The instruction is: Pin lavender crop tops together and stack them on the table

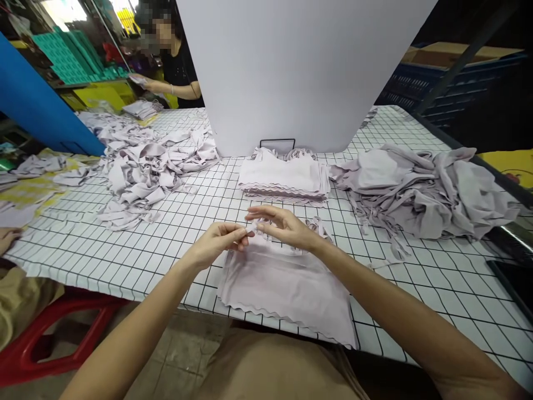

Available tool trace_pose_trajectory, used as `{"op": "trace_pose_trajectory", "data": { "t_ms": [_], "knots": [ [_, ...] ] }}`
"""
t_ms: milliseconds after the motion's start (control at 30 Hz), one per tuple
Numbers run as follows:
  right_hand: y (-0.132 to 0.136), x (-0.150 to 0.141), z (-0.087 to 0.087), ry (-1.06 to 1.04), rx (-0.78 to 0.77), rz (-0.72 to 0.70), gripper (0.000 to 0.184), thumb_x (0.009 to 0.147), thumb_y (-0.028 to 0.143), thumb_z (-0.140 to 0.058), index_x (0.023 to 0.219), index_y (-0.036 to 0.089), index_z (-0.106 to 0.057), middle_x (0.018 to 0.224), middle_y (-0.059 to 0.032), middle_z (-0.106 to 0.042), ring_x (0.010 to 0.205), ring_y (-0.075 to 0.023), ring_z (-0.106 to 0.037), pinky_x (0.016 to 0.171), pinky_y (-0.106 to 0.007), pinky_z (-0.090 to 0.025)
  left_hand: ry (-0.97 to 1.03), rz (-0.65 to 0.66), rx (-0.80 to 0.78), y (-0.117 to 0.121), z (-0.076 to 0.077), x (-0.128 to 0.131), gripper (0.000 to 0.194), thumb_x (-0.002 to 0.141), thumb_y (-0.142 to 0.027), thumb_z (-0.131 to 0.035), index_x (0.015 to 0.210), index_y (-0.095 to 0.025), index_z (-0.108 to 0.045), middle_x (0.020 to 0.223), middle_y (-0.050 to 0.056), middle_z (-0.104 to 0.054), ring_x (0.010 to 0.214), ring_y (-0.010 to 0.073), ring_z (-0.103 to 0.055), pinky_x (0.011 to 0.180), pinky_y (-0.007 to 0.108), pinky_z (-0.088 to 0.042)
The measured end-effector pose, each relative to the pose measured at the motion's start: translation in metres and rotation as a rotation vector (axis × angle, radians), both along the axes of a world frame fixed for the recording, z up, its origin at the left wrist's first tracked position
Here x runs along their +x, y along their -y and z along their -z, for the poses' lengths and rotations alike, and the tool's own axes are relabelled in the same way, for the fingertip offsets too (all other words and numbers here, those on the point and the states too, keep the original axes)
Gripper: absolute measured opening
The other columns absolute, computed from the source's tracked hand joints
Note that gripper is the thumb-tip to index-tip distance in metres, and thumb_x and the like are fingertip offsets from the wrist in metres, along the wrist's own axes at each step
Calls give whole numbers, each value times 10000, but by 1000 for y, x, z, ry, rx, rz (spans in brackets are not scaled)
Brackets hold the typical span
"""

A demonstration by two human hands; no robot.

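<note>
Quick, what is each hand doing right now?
Left hand: fingers pinched shut on a small strap of the cloth piece.
Right hand: fingers pinching the same strap.

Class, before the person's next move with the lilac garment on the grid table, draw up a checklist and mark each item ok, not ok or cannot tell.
1. left hand pinches the strap: ok.
2. right hand meets the same strap: ok.
3. garment lies flat on the table: ok.
4. Garment fully on the table: not ok, its hem overhangs the near edge.
5. folded stack sits apart from the garment: ok.
6. Strap twisted or straight: cannot tell.
</note>
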State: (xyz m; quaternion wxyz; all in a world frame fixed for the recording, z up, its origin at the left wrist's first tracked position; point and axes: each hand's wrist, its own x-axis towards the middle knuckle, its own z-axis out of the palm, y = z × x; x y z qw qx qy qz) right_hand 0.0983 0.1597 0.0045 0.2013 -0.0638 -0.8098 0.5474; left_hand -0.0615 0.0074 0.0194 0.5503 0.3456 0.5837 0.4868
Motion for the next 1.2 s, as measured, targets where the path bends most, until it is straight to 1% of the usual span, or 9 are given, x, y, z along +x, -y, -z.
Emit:
{"op": "trace_pose_trajectory", "data": {
  "t_ms": [67, 167, 233, 500, 600, 733, 867, 967, 1200],
  "knots": [
    [9, 5, -10, 40, -60, -53, 330, 918, 307, -614, 1225, 199, -666, 1053, -75, -745, 966, -185, -683, 843, -350, -542, -46, 23, 13, -2, -8, 6, 327, 785, -456, -791, 836, -135, -760, 729, 36, -700, 607, 96, -619, 628, 229, -519],
    [17, 12, -17, 5, 17, 54, 167, 907, 295, -633, 917, 178, -752, 873, -51, -744, 823, -163, -665, 751, -311, -519, -106, -27, 27, -4, -15, 12, 321, 759, -447, -814, 776, -133, -748, 663, 24, -684, 536, 78, -582, 544, 201, -483],
    [19, 18, -17, 10, 59, 133, 156, 899, 266, -642, 832, 173, -747, 796, -37, -731, 742, -147, -641, 684, -290, -494, -110, -25, 40, -4, -16, 15, 303, 757, -432, -819, 774, -137, -752, 698, 28, -701, 565, 71, -590, 573, 194, -499],
    [31, 30, -1, -85, 7, 221, 91, 874, 249, -681, 884, 209, -763, 882, -40, -764, 817, -166, -694, 740, -310, -541, -76, -76, 73, -5, -6, 30, 293, 729, -411, -831, 766, -134, -741, 684, 36, -702, 572, 98, -606, 602, 245, -525],
    [34, 30, 2, -117, 97, 284, 104, 880, 199, -661, 820, 198, -745, 768, -27, -720, 707, -140, -648, 644, -282, -507, -158, -92, 106, -3, 2, 33, 275, 796, -416, -767, 849, -148, -739, 775, 48, -718, 662, 134, -635, 675, 293, -532],
    [31, 33, 9, -68, 112, 301, 82, 869, 180, -661, 831, 189, -733, 768, -21, -712, 697, -135, -639, 633, -276, -501, -631, -126, 153, 7, 25, 31, 171, 804, -322, -766, 896, -194, -700, 913, 43, -709, 858, 196, -617, 790, 357, -484],
    [28, 39, 21, -1, 89, 297, 75, 874, 208, -671, 853, 205, -743, 799, -23, -727, 721, -148, -659, 660, -295, -522, -965, -15, 124, 14, 52, 31, 223, 762, -247, -819, 919, -212, -664, 931, 21, -699, 953, 235, -576, 869, 412, -382],
    [28, 40, 28, 32, 136, 277, 79, 889, 202, -659, 858, 206, -732, 783, -24, -713, 730, -156, -647, 682, -318, -516, -1030, 9, 109, 15, 62, 33, 218, 783, -268, -810, 929, -218, -657, 934, 16, -675, 972, 238, -564, 883, 420, -322],
    [32, 36, 35, 65, 331, 198, 115, 917, 184, -613, 834, 218, -686, 786, -36, -674, 852, -206, -579, 800, -402, -458, -1000, 26, 118, 14, 64, 35, 165, 828, -294, -772, 875, -204, -643, 893, -3, -680, 941, 216, -539, 864, 394, -259]
  ]
}}
